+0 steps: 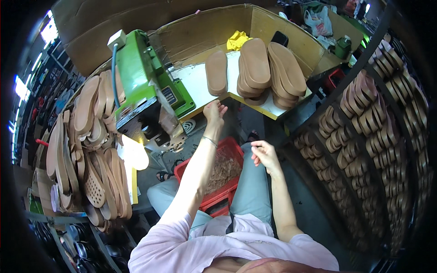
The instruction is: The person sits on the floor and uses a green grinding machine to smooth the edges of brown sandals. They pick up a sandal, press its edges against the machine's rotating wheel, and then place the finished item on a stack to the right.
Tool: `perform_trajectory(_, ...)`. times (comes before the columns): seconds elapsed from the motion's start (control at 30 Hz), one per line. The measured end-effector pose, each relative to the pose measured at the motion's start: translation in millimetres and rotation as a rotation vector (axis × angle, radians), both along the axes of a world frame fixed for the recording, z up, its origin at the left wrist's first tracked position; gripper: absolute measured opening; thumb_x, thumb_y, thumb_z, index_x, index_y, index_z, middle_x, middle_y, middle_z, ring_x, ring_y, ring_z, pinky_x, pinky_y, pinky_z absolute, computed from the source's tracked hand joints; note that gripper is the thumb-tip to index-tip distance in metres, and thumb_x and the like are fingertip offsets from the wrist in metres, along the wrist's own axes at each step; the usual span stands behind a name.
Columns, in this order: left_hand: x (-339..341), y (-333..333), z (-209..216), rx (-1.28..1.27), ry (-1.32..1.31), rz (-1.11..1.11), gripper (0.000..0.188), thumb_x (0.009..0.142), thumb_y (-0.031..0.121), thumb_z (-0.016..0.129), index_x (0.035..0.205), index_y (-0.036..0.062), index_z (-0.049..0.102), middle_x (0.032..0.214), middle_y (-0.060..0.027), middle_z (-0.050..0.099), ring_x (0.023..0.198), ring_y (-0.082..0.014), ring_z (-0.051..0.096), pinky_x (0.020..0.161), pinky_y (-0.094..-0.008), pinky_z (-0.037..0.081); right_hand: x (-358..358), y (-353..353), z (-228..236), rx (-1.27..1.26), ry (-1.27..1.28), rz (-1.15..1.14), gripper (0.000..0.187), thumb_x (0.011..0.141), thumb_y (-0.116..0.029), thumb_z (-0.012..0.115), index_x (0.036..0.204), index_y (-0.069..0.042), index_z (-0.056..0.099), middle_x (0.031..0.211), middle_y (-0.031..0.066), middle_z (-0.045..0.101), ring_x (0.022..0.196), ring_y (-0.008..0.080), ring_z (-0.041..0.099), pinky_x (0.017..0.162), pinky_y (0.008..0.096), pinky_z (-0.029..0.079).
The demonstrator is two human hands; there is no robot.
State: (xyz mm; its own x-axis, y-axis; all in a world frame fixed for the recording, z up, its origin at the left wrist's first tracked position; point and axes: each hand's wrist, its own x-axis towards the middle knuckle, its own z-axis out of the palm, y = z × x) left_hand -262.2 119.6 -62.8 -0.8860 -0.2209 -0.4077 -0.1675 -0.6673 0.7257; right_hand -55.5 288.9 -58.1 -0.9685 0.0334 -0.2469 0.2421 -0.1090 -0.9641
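Note:
My left hand (215, 113) is raised just short of the table's near edge, its fingers curled in with nothing visible in them. Beyond it, apart from the hand, a single tan shoe sole (216, 73) lies on the white tabletop (192, 79). My right hand (266, 157) hovers over my right thigh; its fingers are loosely bent and apart, and it holds nothing I can see. A stack of tan soles (255, 63) stands to the right of the single sole, with a second, leaning stack (287, 70) beside it.
A green machine (141, 68) stands left of my left hand, its lit lamp (135, 154) below. Piled soles (93, 136) lie farther left. Between my legs sits a red crate (234, 152) of brown scraps. A rack of soles (355, 154) rises at right; cardboard walls (205, 34) back the table.

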Motion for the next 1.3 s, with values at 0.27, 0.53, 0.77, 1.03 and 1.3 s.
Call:
perform_trajectory(0.27,-57,-10,19,-1.041,0.027,0.22,0.064,0.073,0.029,0.072,0.123,-0.0009,0.047,0.115,-0.0186,0.052,0.107,-0.0323,0.051,0.091,-0.0478,0.041,-9,-17,7,0.05,0.014,0.082,0.021,0.092,-0.014,0.06,0.108,-0.001,0.059,0.068,0.004,0.06,0.051,0.0068,0.054,0.044,0.0215,0.045)
perform_trajectory(0.53,-55,-7,17,-1.68,0.061,-0.004,0.068,0.065,0.035,0.076,0.123,0.0079,0.054,0.119,-0.0198,0.048,0.113,-0.0351,0.044,0.098,-0.0476,0.034,-2,-35,-14,-0.021,-0.087,0.126,0.02,0.092,-0.014,0.06,0.107,-0.002,0.06,0.068,0.0051,0.061,0.05,0.0081,0.054,0.042,0.0227,0.044)
perform_trajectory(0.77,137,-51,-15,-1.558,0.351,0.215,0.061,0.065,0.031,0.077,0.116,0.0059,0.055,0.108,-0.0198,0.053,0.105,-0.0377,0.047,0.093,-0.0491,0.037,-1,-36,-58,-0.29,-0.156,0.111,0.03,0.097,-0.027,0.053,0.113,-0.002,0.057,0.076,0.0074,0.064,0.059,0.0117,0.061,0.048,0.0248,0.05)
perform_trajectory(1.03,353,-171,20,-1.193,0.519,-0.105,0.049,0.056,0.013,0.081,0.099,0.0041,0.06,0.118,-0.0203,0.051,0.112,-0.0312,0.052,0.097,-0.0422,0.042,35,-65,-64,-0.854,-0.291,0.171,0.071,0.089,-0.061,0.048,0.127,-0.001,0.05,0.115,0.0124,0.062,0.106,0.0256,0.06,0.08,0.0399,0.054)
perform_trajectory(1.3,342,-146,26,-0.502,0.489,-0.097,0.072,0.075,0.037,0.07,0.13,-0.0025,0.045,0.127,-0.0188,0.054,0.115,-0.0268,0.055,0.102,-0.0381,0.041,136,-12,-53,-0.57,-0.27,-0.029,0.041,0.077,-0.007,0.067,0.114,0.005,0.056,0.098,0.0105,0.065,0.087,0.0168,0.064,0.078,0.0308,0.053)
